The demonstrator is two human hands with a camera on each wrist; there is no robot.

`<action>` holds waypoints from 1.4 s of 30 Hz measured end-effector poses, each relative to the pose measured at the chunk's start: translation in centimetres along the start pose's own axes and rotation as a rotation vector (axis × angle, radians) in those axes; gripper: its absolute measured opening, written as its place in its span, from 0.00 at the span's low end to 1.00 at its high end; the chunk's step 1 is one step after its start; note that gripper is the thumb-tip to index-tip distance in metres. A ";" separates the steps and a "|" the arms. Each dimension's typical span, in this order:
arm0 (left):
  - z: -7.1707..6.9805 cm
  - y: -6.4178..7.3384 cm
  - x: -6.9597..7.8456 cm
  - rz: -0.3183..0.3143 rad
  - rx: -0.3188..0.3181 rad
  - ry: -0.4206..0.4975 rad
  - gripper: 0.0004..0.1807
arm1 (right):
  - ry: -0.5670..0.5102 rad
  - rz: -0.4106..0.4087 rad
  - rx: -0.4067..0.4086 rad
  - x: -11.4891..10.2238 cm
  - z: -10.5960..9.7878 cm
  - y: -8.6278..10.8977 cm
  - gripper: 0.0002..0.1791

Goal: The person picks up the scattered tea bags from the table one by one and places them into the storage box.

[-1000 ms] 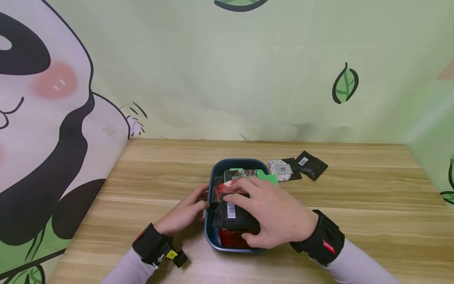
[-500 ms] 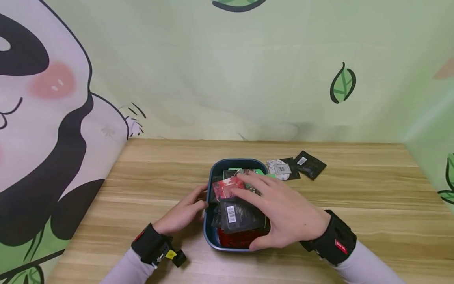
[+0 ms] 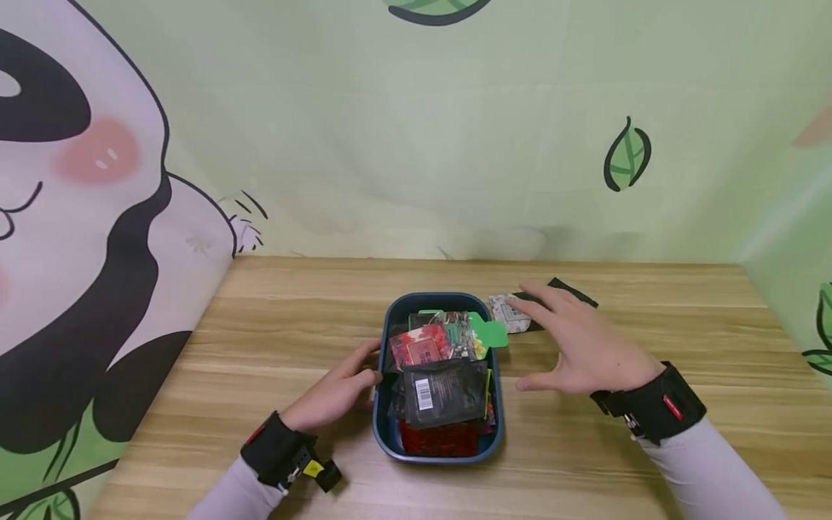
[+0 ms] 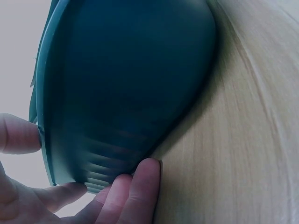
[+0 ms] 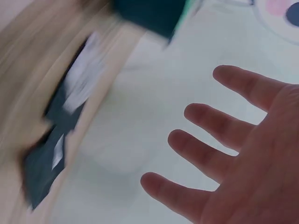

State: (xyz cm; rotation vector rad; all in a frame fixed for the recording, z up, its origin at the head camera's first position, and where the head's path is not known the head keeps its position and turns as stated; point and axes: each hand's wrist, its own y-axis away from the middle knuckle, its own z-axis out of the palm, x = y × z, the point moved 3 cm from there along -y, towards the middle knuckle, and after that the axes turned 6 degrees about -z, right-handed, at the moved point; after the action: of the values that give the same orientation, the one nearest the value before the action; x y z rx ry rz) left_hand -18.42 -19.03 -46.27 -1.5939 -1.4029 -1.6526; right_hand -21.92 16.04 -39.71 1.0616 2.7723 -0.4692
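Observation:
A dark blue plastic bin (image 3: 383, 442) holds several flat packets. On top lie a black packet (image 3: 448, 397) with a barcode label, a red one (image 3: 417, 347) and a green-edged one (image 3: 459, 331) poking over the right rim. Against the bin's left side rests my left hand (image 3: 334, 393); the left wrist view shows its fingers (image 4: 140, 191) touching the lower outer wall and the thumb at the rim. My right hand (image 3: 585, 347), spread and holding nothing, hovers right of the bin. It partly hides two packets on the table, one white-and-black (image 3: 503, 309), the other black (image 3: 572, 290).
The bin stands on a wood-grain table (image 3: 292, 303). Behind rises a pale green backdrop (image 3: 416, 159) with leaf drawings, and a large panda picture (image 3: 188, 253) is at the left.
My right hand has left the black packet on top of the bin and moved right and back, toward the packets on the table. The left hand keeps its place.

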 end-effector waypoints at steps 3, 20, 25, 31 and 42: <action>-0.1 0.1 -0.1 -0.005 0.010 -0.008 0.34 | 0.036 0.069 -0.023 2.3 0.3 0.3 0.61; -0.1 -0.1 -0.3 0.003 0.006 -0.010 0.34 | 0.106 0.250 -0.201 9.7 2.9 1.2 0.63; -0.3 -0.1 -0.4 -0.011 0.013 -0.015 0.33 | 0.093 0.273 -0.236 10.6 3.8 1.4 0.54; -0.3 -0.1 -0.4 -0.010 0.019 -0.017 0.33 | 0.040 0.296 -0.264 10.8 4.2 1.5 0.43; -0.2 0.0 -0.2 -0.003 0.008 -0.035 0.34 | 0.084 0.321 -0.205 10.9 3.6 1.7 0.35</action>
State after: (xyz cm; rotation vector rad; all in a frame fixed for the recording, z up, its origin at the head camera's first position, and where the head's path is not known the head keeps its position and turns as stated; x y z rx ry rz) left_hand -18.43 -19.27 -46.43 -1.6242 -1.4286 -1.6264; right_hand -28.78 22.90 -46.04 1.4638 2.5742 -0.1001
